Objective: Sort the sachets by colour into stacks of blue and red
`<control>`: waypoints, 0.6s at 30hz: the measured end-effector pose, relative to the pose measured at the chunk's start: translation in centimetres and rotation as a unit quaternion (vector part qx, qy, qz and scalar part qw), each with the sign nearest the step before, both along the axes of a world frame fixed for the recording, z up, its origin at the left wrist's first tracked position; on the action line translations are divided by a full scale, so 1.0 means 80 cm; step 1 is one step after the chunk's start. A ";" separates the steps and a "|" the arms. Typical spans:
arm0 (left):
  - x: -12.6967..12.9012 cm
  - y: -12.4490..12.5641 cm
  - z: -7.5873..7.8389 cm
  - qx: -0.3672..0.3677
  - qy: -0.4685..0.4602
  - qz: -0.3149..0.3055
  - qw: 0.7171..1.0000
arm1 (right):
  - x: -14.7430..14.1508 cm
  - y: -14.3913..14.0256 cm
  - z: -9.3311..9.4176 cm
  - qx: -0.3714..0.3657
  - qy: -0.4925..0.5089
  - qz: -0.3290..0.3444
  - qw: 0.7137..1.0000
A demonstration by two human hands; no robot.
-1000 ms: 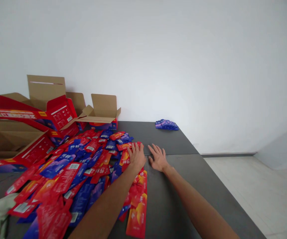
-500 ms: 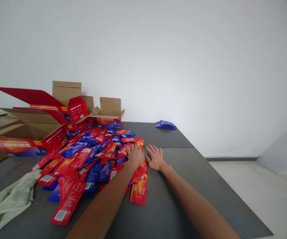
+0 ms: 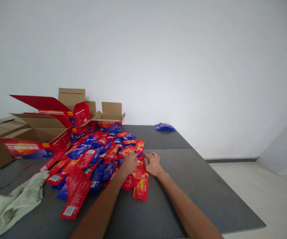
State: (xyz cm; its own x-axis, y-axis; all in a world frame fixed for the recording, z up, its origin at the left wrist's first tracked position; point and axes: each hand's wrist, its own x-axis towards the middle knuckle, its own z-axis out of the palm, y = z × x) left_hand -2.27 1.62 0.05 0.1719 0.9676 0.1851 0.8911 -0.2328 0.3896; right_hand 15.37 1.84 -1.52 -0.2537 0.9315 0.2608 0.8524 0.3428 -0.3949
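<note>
A large heap of flat red and blue sachets point(image 3: 83, 159) lies across the dark table. Along its right edge, overlapping red sachets point(image 3: 141, 189) form a column. My left hand point(image 3: 130, 163) is closed at this column's left side, its curled fingertips partly hidden among the red sachets. Opposite it, my right hand point(image 3: 152, 163) has bent fingers pressed against the column's right edge, with thumb and fingers drawn together. How many sachets lie between the hands I cannot tell.
Open red cartons point(image 3: 34, 147) stand at the left, and a smaller open box point(image 3: 110, 124) is behind the heap. Blue sachets point(image 3: 164, 127) form a neat row near the far edge. A pale cloth point(image 3: 16, 205) lies at front left. The table point(image 3: 195, 196) ends at the right.
My right hand has gone from spread flat on the table to curled against the red sachets. My left hand's fingers have bent and moved slightly nearer me. The view has shifted a little.
</note>
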 end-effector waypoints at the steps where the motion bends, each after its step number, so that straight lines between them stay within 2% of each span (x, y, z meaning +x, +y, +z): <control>1: -0.004 -0.003 0.000 0.000 -0.017 0.004 1.000 | -0.003 -0.002 -0.001 -0.001 0.010 0.000 1.000; 4: -0.013 -0.012 -0.001 0.000 -0.034 0.001 0.999 | -0.009 -0.007 -0.007 -0.003 0.033 0.005 0.999; 9: -0.019 -0.016 -0.012 0.035 0.000 -0.041 0.999 | -0.007 -0.013 -0.012 -0.007 0.064 0.013 0.998; 14: -0.018 -0.013 -0.022 0.037 0.023 -0.029 0.999 | -0.005 -0.009 -0.018 0.000 0.079 0.025 0.997; 18: -0.016 -0.017 -0.023 0.026 0.034 -0.017 0.999 | -0.009 -0.006 -0.020 0.015 0.101 0.058 0.993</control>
